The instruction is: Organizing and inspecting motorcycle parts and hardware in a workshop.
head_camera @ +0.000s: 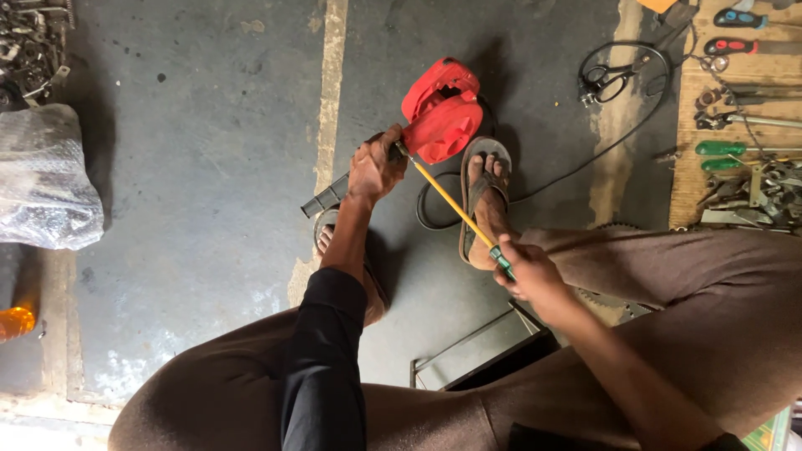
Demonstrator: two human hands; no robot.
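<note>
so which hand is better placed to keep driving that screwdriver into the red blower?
Right. The right hand already grips the long yellow-shafted screwdriver, whose tip meets the red plastic blower. The left hand is busy gripping the blower's handle.

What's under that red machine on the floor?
Under the red blower you can see grey concrete floor and a black cord looping out near the sandalled foot. The spot right beneath its body is hidden by the blower itself.

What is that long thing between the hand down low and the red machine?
In the head view, a long screwdriver with a yellow shaft spans it, from the right hand up to the red plastic blower, which the left hand grips.
</note>
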